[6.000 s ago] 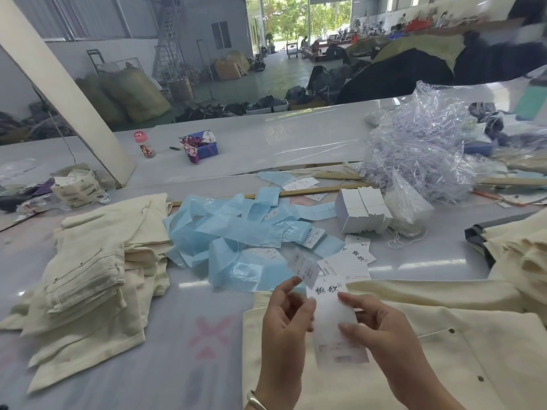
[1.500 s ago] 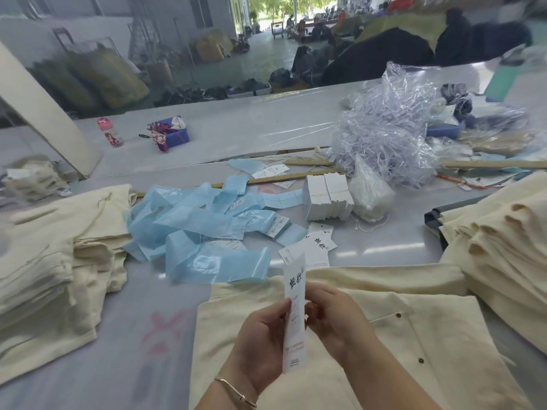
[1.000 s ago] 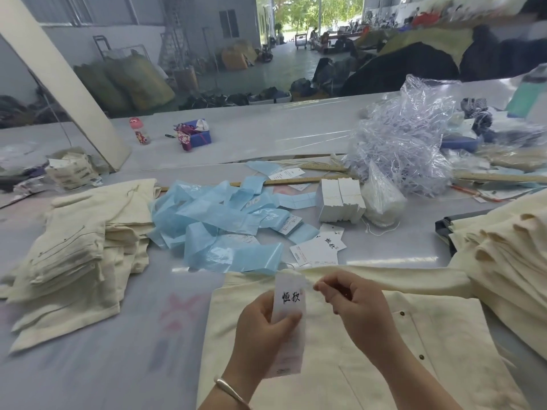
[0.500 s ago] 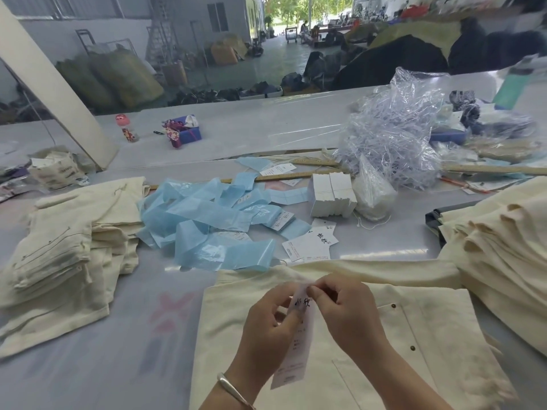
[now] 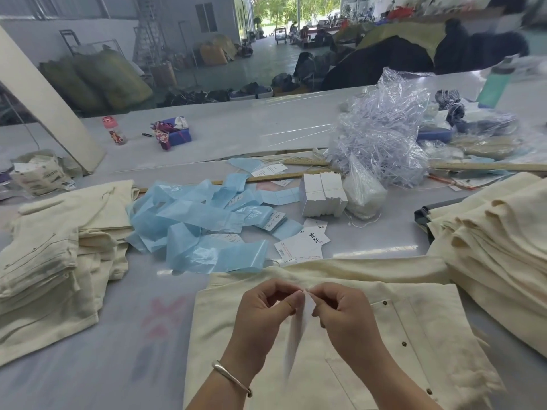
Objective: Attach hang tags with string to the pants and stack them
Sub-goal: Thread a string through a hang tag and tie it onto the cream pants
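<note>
Hang tag (image 5: 297,329) blurred, edge-on, pinched at top by both hands: left (image 5: 266,315), right (image 5: 343,312); string indiscernible, over pants (image 5: 414,335).

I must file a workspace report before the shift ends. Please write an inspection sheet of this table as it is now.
Surface: grey table, faded red mark.
Job's things: pants flat in front; tag above them; folded stacks left and right; loose tags; tag block.
Clutter: blue plastic strips, clear plastic heap, wooden rulers.
Hands: left hand and right hand pinch the tag top.
Cables: nothing seen.
Surroundings: warehouse floor, filled sacks.
</note>
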Demonstrator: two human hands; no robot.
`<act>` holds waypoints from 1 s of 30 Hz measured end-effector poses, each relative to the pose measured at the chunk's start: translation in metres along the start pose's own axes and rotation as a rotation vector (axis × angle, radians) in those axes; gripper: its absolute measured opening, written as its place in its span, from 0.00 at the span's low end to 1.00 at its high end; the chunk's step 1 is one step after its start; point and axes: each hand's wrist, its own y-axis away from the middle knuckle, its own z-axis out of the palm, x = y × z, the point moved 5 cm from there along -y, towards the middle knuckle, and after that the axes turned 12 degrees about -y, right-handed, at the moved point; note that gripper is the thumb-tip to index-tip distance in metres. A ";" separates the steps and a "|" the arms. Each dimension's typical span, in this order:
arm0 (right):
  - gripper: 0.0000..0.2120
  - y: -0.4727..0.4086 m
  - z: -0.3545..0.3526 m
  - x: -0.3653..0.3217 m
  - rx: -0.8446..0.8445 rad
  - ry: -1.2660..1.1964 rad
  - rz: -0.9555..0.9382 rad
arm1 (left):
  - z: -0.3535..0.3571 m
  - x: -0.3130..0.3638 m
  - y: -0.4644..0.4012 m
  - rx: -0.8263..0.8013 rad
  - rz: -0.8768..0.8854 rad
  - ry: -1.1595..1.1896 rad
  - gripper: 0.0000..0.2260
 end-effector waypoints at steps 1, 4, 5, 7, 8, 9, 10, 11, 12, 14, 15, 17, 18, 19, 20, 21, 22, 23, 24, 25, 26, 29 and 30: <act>0.12 0.000 -0.001 0.000 -0.018 0.002 0.013 | 0.000 0.001 -0.001 0.014 0.020 -0.062 0.03; 0.10 -0.001 -0.011 0.000 0.071 0.087 -0.016 | 0.001 0.006 -0.006 0.047 0.095 -0.279 0.05; 0.11 -0.001 -0.017 -0.002 0.130 0.134 -0.052 | 0.002 0.010 -0.007 0.052 0.109 -0.339 0.07; 0.16 -0.001 -0.026 -0.008 0.174 0.152 -0.121 | 0.007 0.017 -0.007 0.042 0.137 -0.414 0.08; 0.17 -0.001 -0.028 -0.010 0.153 0.126 -0.137 | 0.010 0.021 -0.006 0.046 0.165 -0.456 0.08; 0.18 0.000 -0.029 -0.011 0.112 0.087 -0.135 | 0.013 0.027 -0.006 0.062 0.204 -0.495 0.08; 0.18 0.001 -0.028 -0.011 0.059 0.038 -0.115 | 0.017 0.033 -0.005 0.078 0.241 -0.518 0.09; 0.17 0.003 -0.027 -0.011 0.009 -0.019 -0.083 | 0.022 0.038 -0.005 0.083 0.269 -0.514 0.09; 0.14 0.005 -0.028 -0.009 -0.022 -0.073 -0.048 | 0.028 0.042 -0.005 0.073 0.286 -0.496 0.10; 0.08 0.011 -0.039 -0.003 -0.008 -0.147 0.003 | 0.044 0.047 -0.005 0.030 0.301 -0.474 0.10; 0.08 0.014 -0.049 0.001 0.032 -0.158 0.011 | 0.053 0.047 -0.005 0.007 0.305 -0.472 0.09; 0.08 0.022 -0.073 0.007 0.123 -0.122 -0.004 | 0.073 0.044 -0.006 -0.047 0.300 -0.459 0.08; 0.08 0.026 -0.085 0.009 0.158 -0.103 -0.015 | 0.084 0.040 -0.007 -0.080 0.290 -0.451 0.07; 0.07 0.031 -0.098 0.009 0.194 -0.091 -0.018 | 0.098 0.036 -0.008 -0.120 0.279 -0.445 0.06; 0.08 0.036 -0.112 0.010 0.237 -0.080 -0.017 | 0.111 0.031 -0.009 -0.163 0.267 -0.445 0.05; 0.08 0.041 -0.128 0.012 0.298 -0.053 -0.014 | 0.126 0.026 -0.009 -0.207 0.251 -0.453 0.05; 0.09 0.047 -0.146 0.014 0.379 0.006 -0.016 | 0.141 0.019 -0.010 -0.247 0.237 -0.471 0.05; 0.09 0.054 -0.166 0.015 0.475 0.094 -0.021 | 0.155 0.013 -0.012 -0.283 0.227 -0.501 0.04; 0.09 0.062 -0.186 0.013 0.572 0.183 -0.028 | 0.168 0.007 -0.014 -0.312 0.227 -0.547 0.04; 0.09 0.070 -0.205 0.009 0.661 0.245 -0.040 | 0.180 0.001 -0.017 -0.330 0.239 -0.615 0.06; 0.08 0.078 -0.221 0.004 0.732 0.274 -0.069 | 0.190 -0.003 -0.021 -0.337 0.264 -0.700 0.09; 0.04 0.096 -0.252 -0.017 0.883 0.360 -0.223 | 0.215 -0.012 -0.043 -0.368 0.300 -0.891 0.25; 0.04 0.100 -0.257 -0.023 0.915 0.399 -0.274 | 0.221 -0.013 -0.051 -0.390 0.294 -0.924 0.30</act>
